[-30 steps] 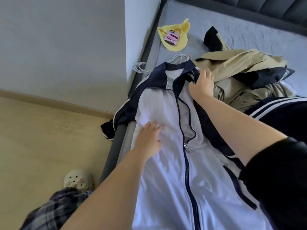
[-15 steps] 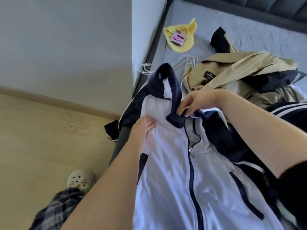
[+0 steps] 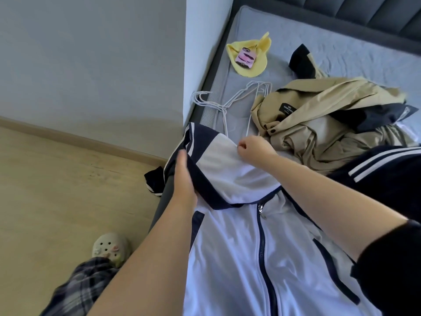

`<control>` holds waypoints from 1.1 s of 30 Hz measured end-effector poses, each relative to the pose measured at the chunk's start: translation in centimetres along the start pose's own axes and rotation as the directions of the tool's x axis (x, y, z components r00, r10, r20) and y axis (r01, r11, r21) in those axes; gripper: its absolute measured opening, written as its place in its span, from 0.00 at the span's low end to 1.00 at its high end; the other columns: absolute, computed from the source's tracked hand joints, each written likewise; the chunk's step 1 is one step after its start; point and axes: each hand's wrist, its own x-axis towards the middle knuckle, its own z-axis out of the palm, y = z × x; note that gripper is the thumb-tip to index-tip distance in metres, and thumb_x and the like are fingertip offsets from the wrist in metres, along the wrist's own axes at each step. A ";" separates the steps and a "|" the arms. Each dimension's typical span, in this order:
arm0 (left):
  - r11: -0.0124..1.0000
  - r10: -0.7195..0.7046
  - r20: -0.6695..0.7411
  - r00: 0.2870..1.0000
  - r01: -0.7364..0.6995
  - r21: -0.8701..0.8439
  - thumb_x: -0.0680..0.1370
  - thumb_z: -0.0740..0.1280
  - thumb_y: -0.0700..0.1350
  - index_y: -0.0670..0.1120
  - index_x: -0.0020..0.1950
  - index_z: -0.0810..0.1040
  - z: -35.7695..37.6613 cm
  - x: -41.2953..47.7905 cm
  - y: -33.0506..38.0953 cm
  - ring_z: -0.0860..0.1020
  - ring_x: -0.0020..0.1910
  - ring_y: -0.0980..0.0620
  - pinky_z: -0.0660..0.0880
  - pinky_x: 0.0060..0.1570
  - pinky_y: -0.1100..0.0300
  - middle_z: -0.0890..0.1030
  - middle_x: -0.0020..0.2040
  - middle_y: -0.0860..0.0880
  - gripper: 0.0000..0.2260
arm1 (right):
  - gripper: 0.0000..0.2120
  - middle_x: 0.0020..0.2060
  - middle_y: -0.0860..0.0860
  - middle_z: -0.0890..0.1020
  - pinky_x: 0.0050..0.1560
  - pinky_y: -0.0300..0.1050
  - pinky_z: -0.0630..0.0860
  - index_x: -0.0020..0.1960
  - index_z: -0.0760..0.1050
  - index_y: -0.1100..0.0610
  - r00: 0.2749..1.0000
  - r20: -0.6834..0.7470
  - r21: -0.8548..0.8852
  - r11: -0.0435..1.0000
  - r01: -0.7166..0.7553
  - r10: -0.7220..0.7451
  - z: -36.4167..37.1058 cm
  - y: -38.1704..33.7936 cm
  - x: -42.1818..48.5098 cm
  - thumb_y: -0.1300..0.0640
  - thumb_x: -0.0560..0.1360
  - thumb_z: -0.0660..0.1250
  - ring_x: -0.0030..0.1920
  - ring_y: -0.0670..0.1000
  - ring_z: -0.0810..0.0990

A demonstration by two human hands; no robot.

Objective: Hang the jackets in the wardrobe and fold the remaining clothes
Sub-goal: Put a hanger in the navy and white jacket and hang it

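Head view: the bed carries the white-and-navy jacket at 6 o'clock, its top doubled over. The left hand lies straight-fingered on the navy shoulder. The right hand, its grip curled tight, pinches the fold's white edge. White hangers lie at 12 o'clock.

Black sleeve, plaid trousers, pale clog

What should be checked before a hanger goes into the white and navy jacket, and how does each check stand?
1. Right hand grip on white and navy jacket: ok, pinching its folded top edge.
2. Left hand steadying: ok, flat against the navy shoulder.
3. Wire hangers within reach: ok, just beyond the jacket.
4. Sleeve on bed: not ok, it hangs over the edge.
5. Neck opening clear: cannot tell, fabric folded over.
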 end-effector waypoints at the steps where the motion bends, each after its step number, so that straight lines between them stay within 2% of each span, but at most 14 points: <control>1: 0.991 0.032 0.028 0.999 -0.035 0.128 0.68 0.70 0.57 0.50 0.67 0.74 0.5 -0.6 0.2 0.79 0.58 0.50 0.74 0.60 0.51 0.80 0.60 0.50 0.28 | 0.12 0.35 0.54 0.78 0.37 0.45 0.71 0.38 0.75 0.59 0.999 -0.004 -0.038 0.998 0.052 -0.052 0.4 -0.5 -0.8 0.60 0.75 0.56 0.39 0.57 0.76; 3: 0.904 0.148 0.030 0.989 -0.147 0.402 0.69 0.74 0.46 0.49 0.71 0.67 0.2 -0.5 -0.5 0.77 0.59 0.53 0.72 0.60 0.58 0.78 0.62 0.52 0.32 | 0.10 0.30 0.50 0.72 0.35 0.43 0.66 0.34 0.71 0.56 0.977 0.134 -0.042 0.985 0.170 -0.163 1.3 -1.3 -2.7 0.60 0.73 0.57 0.35 0.53 0.72; 5: 0.855 0.227 -0.086 0.970 -0.156 0.495 0.70 0.71 0.37 0.49 0.64 0.71 -0.2 -0.7 -0.9 0.78 0.49 0.57 0.73 0.50 0.65 0.79 0.54 0.54 0.25 | 0.09 0.28 0.49 0.70 0.35 0.42 0.67 0.32 0.70 0.56 0.908 0.360 0.057 0.977 0.206 -0.213 2.0 -1.9 -4.3 0.62 0.70 0.59 0.32 0.50 0.70; 7: 0.875 0.210 -0.207 0.956 -0.090 0.475 0.71 0.66 0.33 0.48 0.61 0.74 -0.9 -1.0 -1.1 0.78 0.48 0.50 0.75 0.52 0.58 0.79 0.50 0.49 0.21 | 0.09 0.29 0.49 0.75 0.37 0.41 0.71 0.33 0.75 0.57 0.859 0.472 0.161 0.977 0.137 -0.198 1.9 -2.1 -4.7 0.64 0.70 0.59 0.31 0.47 0.72; 9: 0.894 0.171 -0.271 0.947 -0.033 0.447 0.73 0.63 0.31 0.44 0.63 0.74 -1.4 -1.1 -1.3 0.77 0.51 0.45 0.74 0.55 0.54 0.79 0.53 0.45 0.20 | 0.11 0.33 0.51 0.82 0.41 0.42 0.78 0.37 0.80 0.59 0.915 0.388 0.297 0.955 -0.007 -0.114 1.4 -1.9 -3.9 0.65 0.71 0.60 0.33 0.47 0.78; 11: 0.905 0.152 -0.296 0.943 -0.013 0.425 0.73 0.61 0.30 0.43 0.64 0.74 -1.3 -1.1 -1.1 0.75 0.49 0.46 0.73 0.52 0.55 0.78 0.53 0.45 0.20 | 0.10 0.35 0.55 0.83 0.43 0.47 0.80 0.41 0.81 0.63 0.989 0.134 0.371 0.923 -0.101 0.054 1.0 -1.4 -2.6 0.65 0.71 0.60 0.36 0.52 0.80; 13: 0.909 0.150 -0.303 0.941 -0.010 0.417 0.74 0.60 0.31 0.43 0.65 0.74 -1.2 -1.2 -1.0 0.75 0.48 0.47 0.72 0.51 0.55 0.78 0.50 0.47 0.20 | 0.08 0.33 0.55 0.80 0.36 0.46 0.77 0.39 0.78 0.63 0.986 -0.009 0.339 0.928 -0.152 0.164 0.8 -1.0 -1.7 0.61 0.73 0.63 0.34 0.53 0.77; 16: 0.920 0.138 -0.296 0.945 -0.012 0.391 0.74 0.61 0.32 0.44 0.63 0.74 -1.3 -1.3 -1.2 0.74 0.42 0.50 0.70 0.47 0.57 0.76 0.43 0.52 0.19 | 0.18 0.26 0.52 0.74 0.27 0.41 0.67 0.30 0.71 0.59 0.979 0.087 0.170 0.965 -0.199 0.186 1.5 -1.6 -1.3 0.49 0.73 0.67 0.29 0.52 0.73; 19: 0.924 0.132 -0.266 0.955 -0.021 0.382 0.74 0.63 0.34 0.44 0.64 0.72 -1.3 -1.3 -1.1 0.74 0.43 0.51 0.70 0.48 0.57 0.77 0.45 0.52 0.19 | 0.16 0.26 0.51 0.69 0.27 0.40 0.63 0.29 0.66 0.56 0.972 0.063 0.125 0.964 -0.234 0.227 2.5 -2.1 -0.7 0.55 0.74 0.63 0.31 0.55 0.70; 22: 0.916 0.111 -0.263 0.958 0.004 0.400 0.75 0.63 0.35 0.43 0.67 0.70 -1.2 -1.4 -0.9 0.74 0.49 0.48 0.71 0.51 0.57 0.76 0.51 0.48 0.20 | 0.11 0.30 0.52 0.72 0.30 0.40 0.66 0.33 0.68 0.58 0.948 0.034 0.240 0.918 -0.316 0.318 2.1 -2.4 0.0 0.62 0.73 0.58 0.32 0.55 0.71; 27: 0.885 0.124 -0.232 0.965 -0.002 0.465 0.75 0.63 0.37 0.44 0.71 0.67 -1.3 -1.6 -0.7 0.74 0.53 0.47 0.71 0.54 0.56 0.76 0.60 0.45 0.23 | 0.13 0.26 0.52 0.75 0.24 0.38 0.66 0.33 0.70 0.60 0.911 0.112 0.356 0.839 -0.411 0.398 1.4 -3.3 0.4 0.59 0.76 0.60 0.24 0.49 0.72; 30: 0.843 0.202 -0.192 0.960 -0.070 0.533 0.75 0.62 0.38 0.45 0.70 0.68 -1.4 -1.7 -0.8 0.76 0.58 0.45 0.71 0.53 0.57 0.77 0.61 0.46 0.22 | 0.11 0.26 0.53 0.73 0.23 0.37 0.66 0.33 0.68 0.60 0.873 0.137 0.492 0.733 -0.471 0.469 1.5 -3.4 0.7 0.62 0.74 0.60 0.24 0.50 0.71; 32: 0.841 0.234 -0.189 0.954 -0.101 0.531 0.75 0.63 0.39 0.45 0.69 0.70 -1.5 -1.6 -0.7 0.76 0.56 0.46 0.71 0.51 0.58 0.78 0.60 0.46 0.21 | 0.12 0.28 0.51 0.70 0.26 0.39 0.65 0.33 0.65 0.57 0.841 0.195 0.658 0.568 -0.494 0.505 1.0 -3.4 0.6 0.60 0.74 0.63 0.29 0.50 0.71; 33: 0.837 0.245 -0.186 0.951 -0.111 0.536 0.76 0.63 0.40 0.45 0.69 0.69 -1.5 -1.5 -0.7 0.76 0.54 0.48 0.70 0.50 0.58 0.78 0.60 0.46 0.21 | 0.12 0.30 0.51 0.69 0.29 0.41 0.65 0.34 0.65 0.57 0.846 0.164 0.662 0.579 -0.475 0.507 0.8 -3.2 0.8 0.61 0.74 0.63 0.33 0.51 0.74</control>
